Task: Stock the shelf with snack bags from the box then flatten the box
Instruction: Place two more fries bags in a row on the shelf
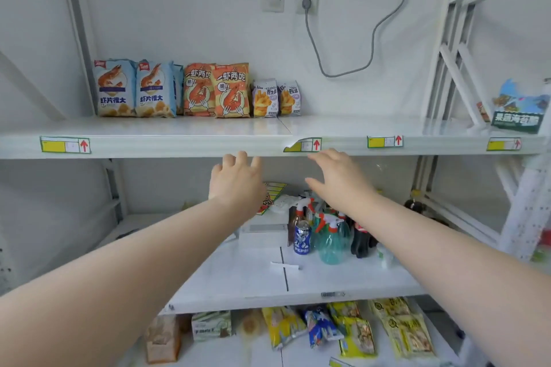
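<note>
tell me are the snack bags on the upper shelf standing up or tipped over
Upright: the snack bags stand on their bottom edges in a row on the upper shelf, fronts facing out.

Both arms reach out straight ahead. The left hand (237, 180) and right hand (338, 180) are empty, fingers loose and spread.

upper shelf (179, 131): snack bags (190, 89) in row, upper left of centre; lone bag (518, 110) far right. middle shelf (253, 277), centre: can (302, 238) left of spray bottle (332, 240). bottom shelf (268, 354), lower centre-right: more bags (354, 328).
</note>
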